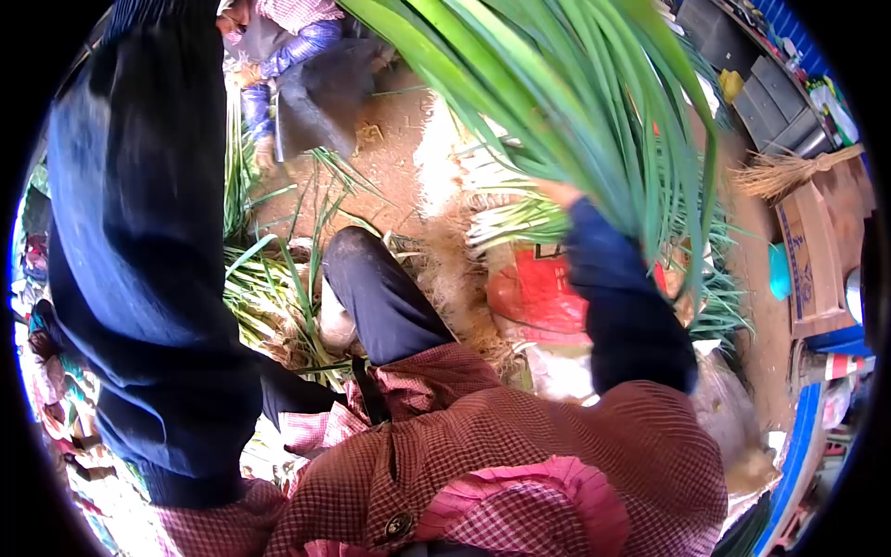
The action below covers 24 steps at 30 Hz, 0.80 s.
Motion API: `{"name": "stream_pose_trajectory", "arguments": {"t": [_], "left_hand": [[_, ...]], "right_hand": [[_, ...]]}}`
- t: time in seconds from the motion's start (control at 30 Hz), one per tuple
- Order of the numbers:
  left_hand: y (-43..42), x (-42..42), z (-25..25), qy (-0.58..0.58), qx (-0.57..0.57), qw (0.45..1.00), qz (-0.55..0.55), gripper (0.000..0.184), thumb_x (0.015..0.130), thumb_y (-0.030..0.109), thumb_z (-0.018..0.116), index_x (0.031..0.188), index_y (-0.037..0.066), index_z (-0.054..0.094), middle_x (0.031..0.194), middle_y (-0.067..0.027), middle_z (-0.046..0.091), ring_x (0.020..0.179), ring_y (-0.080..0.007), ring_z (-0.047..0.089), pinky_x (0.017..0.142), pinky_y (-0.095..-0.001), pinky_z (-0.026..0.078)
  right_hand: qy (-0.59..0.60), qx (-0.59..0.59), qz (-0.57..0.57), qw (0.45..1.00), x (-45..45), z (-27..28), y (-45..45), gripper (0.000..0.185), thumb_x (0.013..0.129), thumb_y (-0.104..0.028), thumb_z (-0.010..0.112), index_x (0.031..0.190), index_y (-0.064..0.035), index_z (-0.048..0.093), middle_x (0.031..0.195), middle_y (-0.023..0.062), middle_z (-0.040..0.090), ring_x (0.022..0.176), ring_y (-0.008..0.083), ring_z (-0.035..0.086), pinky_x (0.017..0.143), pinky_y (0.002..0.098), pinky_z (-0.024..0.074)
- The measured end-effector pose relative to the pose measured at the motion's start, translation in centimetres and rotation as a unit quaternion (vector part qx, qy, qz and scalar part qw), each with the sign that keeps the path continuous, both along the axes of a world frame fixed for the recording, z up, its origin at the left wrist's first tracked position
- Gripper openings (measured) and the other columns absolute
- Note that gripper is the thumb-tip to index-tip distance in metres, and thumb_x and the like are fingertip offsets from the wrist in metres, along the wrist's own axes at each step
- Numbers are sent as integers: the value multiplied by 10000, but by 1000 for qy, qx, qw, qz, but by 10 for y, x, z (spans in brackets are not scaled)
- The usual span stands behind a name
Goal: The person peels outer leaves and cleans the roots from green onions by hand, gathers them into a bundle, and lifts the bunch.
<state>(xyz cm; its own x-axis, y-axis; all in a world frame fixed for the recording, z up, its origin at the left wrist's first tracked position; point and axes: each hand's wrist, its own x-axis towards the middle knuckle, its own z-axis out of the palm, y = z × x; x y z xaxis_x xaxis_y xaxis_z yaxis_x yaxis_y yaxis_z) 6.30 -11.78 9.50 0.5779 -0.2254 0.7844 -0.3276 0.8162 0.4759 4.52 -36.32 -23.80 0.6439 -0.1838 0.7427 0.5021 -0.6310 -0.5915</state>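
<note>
Green leaves [557, 93] fan across the top of the view, partly blurred. Below them, white-ended stalks [510, 221] lie stacked near the red bag [538, 295]. The right hand [560, 191] is at the stalks; whether it grips, I cannot tell. The left hand is out of view.

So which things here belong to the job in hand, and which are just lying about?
Seems part of the job:
Long green leaves by the right hand
Pale-ended stalks beside that hand
Stalks on the ground to the left

Seems just lying about:
Straw broom
Cardboard box
Teal object
</note>
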Motion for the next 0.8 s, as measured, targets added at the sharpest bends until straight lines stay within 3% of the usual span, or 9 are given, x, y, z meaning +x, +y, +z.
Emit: {"name": "stream_pose_trajectory", "arguments": {"t": [0.17, 0.3, 0.53, 0.63, 0.67, 0.7, 0.77, 0.8], "left_hand": [[10, -7, -74, 138, 32, 990, -7, 275, 839, 246, 546, 1022, 53, 475, 919, -99, 548, 840, -220, 549, 744, -387, 473], [-21, -33, -161, 287, 108, 950, -56, 341, 853, 297, 521, 1094, 65, 452, 1006, -97, 521, 925, -237, 507, 812, -412, 418], [-139, -72, -286, 521, 158, 816, -195, 460, 878, 385, 479, 1220, 86, 412, 1159, -94, 473, 1073, -266, 433, 929, -456, 321], [-161, -79, -378, 612, 264, 730, -150, 511, 889, 423, 461, 1275, 95, 395, 1224, -93, 452, 1137, -279, 401, 980, -475, 280], [-153, -82, -418, 616, 409, 669, -77, 390, 882, 436, 463, 1092, 118, 545, 744, -34, 544, 692, -175, 513, 666, -382, 448], [-125, -75, -441, 590, 440, 655, -171, 344, 904, 355, 452, 1125, 99, 521, 838, -11, 552, 763, -163, 516, 718, -360, 442], [-60, -75, -431, 488, 482, 695, -215, 269, 908, 210, 458, 1119, 53, 514, 933, -6, 570, 821, -142, 534, 754, -305, 445], [-27, -69, -423, 405, 463, 772, -160, 269, 892, 170, 465, 1122, 36, 502, 965, -30, 569, 834, -150, 539, 751, -307, 451]], "right_hand": [[66, 33, -221, 972, -101, 10, -154, 448, 739, -100, 558, 1169, -34, 447, 1145, 234, 503, 1056, 341, 509, 876, 381, 418], [87, 19, -345, 934, -162, 19, -218, 426, 742, -138, 564, 1144, -38, 469, 1121, 231, 516, 1036, 345, 519, 851, 387, 428], [159, -88, -463, 868, -163, -14, -266, 396, 747, -205, 574, 1102, -44, 506, 1079, 225, 539, 1000, 351, 537, 807, 397, 446], [221, -172, -482, 830, -166, -68, -274, 388, 749, -233, 579, 1084, -47, 522, 1062, 223, 549, 985, 354, 545, 788, 402, 454], [240, -213, -484, 814, -171, -87, -275, 386, 750, -243, 580, 1078, -48, 528, 1056, 222, 552, 980, 354, 548, 782, 403, 457], [256, -255, -485, 796, -179, -105, -277, 384, 751, -252, 582, 1072, -48, 533, 1050, 221, 556, 975, 355, 550, 776, 405, 459], [270, -366, -471, 756, -196, -134, -282, 381, 752, -271, 585, 1060, -50, 544, 1038, 219, 562, 964, 357, 555, 763, 407, 465], [284, -395, -457, 745, -201, -138, -281, 381, 753, -281, 586, 1054, -51, 549, 1032, 219, 565, 959, 358, 558, 757, 409, 467]]}}
